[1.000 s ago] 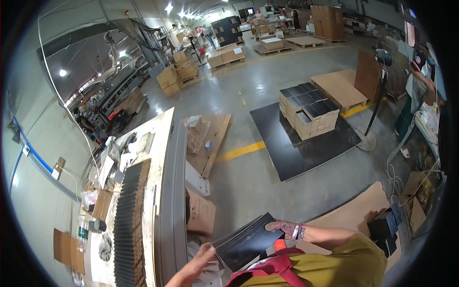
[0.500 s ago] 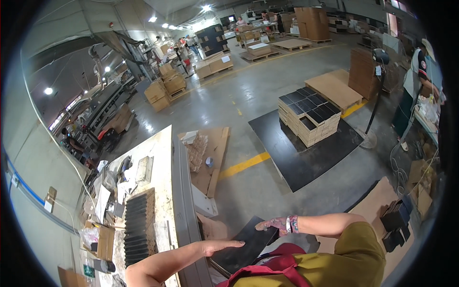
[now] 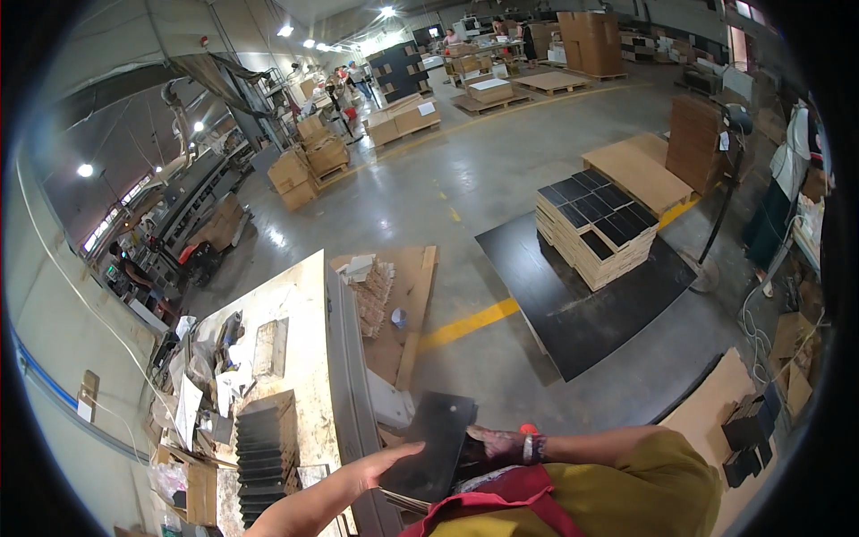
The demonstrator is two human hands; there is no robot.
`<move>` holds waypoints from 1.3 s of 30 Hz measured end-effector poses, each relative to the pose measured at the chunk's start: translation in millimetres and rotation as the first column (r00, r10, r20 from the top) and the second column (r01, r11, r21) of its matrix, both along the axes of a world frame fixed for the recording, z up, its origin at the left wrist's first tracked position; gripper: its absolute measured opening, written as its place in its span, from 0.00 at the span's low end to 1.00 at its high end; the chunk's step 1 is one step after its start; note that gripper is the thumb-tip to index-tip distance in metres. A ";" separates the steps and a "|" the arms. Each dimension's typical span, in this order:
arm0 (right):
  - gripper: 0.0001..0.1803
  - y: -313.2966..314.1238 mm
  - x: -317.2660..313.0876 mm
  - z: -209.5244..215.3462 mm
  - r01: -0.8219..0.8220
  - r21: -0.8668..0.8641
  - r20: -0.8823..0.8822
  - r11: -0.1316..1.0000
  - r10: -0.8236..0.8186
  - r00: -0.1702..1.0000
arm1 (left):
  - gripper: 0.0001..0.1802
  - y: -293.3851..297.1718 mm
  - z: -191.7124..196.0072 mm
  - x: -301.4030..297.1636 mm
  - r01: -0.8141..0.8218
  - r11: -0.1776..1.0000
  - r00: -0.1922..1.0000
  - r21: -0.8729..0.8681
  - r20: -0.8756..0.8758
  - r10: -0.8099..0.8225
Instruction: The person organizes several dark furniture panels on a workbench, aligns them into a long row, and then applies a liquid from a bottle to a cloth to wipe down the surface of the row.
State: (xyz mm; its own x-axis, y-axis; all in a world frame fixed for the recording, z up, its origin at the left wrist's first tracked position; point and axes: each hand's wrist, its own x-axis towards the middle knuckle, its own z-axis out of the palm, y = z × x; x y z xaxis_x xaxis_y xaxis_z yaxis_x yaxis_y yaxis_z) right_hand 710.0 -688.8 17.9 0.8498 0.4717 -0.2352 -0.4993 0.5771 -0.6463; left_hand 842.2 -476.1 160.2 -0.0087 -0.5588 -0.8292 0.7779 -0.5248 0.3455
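We see the black panel (image 3: pixel 437 446) held over the workbench (image 3: pixel 309 358) edge, left hand (image 3: pixel 380 465) flat, fingers spread against its near face, right hand (image 3: pixel 492 441) gripping its right edge.

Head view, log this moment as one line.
left hand: flat on black panel | right hand: grips panel's right edge | panel: tilted beside workbench

Brown cardboard cartons (image 3: pixel 309 161) are stacked on pallets at far left-centre. Tall brown carton stacks (image 3: pixel 591 40) are seen far right. Flat boxes with black tops (image 3: pixel 595 228) are piled on a black mat (image 3: pixel 582 304), right of centre.
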 end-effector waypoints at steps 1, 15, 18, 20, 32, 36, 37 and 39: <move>0.36 -5.9 15.3 31.7 -0.041 0.067 -0.099 0.997 0.048 0.994 | 0.29 -3.7 2.4 11.0 -0.040 0.999 0.999 0.016 0.015 0.040; 0.32 -23.4 230.2 53.5 -0.050 -0.154 -0.051 0.987 0.042 0.998 | 0.54 -21.4 -37.0 134.6 -0.293 0.910 0.742 -0.294 0.530 0.410; 0.31 -10.8 252.4 66.3 -0.074 -0.041 -0.129 0.996 0.068 0.989 | 0.50 -13.2 -52.9 150.8 -0.298 0.888 0.709 -0.350 0.541 0.452; 0.28 -11.0 275.0 45.5 -0.062 -0.219 -0.154 0.974 0.028 0.988 | 0.47 -7.6 -74.5 172.0 -0.252 0.889 0.643 -0.383 0.621 0.449; 0.64 103.8 396.6 98.4 0.622 -0.459 0.818 0.634 0.030 0.574 | 0.32 103.5 4.0 284.9 -0.066 0.981 0.384 -0.183 0.903 0.194; 0.67 127.9 427.0 73.4 0.720 -0.477 0.874 0.505 0.182 0.451 | 0.27 148.1 -74.9 316.0 -0.039 0.980 0.209 -0.197 0.957 0.201; 0.63 132.1 439.1 63.6 0.748 -0.412 0.911 0.520 0.226 0.344 | 0.27 146.7 -80.4 317.8 -0.096 0.968 0.270 -0.231 0.930 0.249; 0.51 134.7 455.8 34.6 0.830 -0.389 0.914 0.399 0.281 0.293 | 0.29 133.1 -66.5 315.1 -0.220 0.914 0.426 -0.340 0.810 0.404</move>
State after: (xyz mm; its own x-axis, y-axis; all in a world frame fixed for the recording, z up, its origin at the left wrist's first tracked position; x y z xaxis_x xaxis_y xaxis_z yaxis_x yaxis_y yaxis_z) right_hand 1165.8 -554.2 52.4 0.7521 0.2223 0.6204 0.6394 -0.4739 -0.6054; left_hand 1157.4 -343.0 93.7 0.8469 -0.4872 -0.2131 0.1431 -0.1771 0.9737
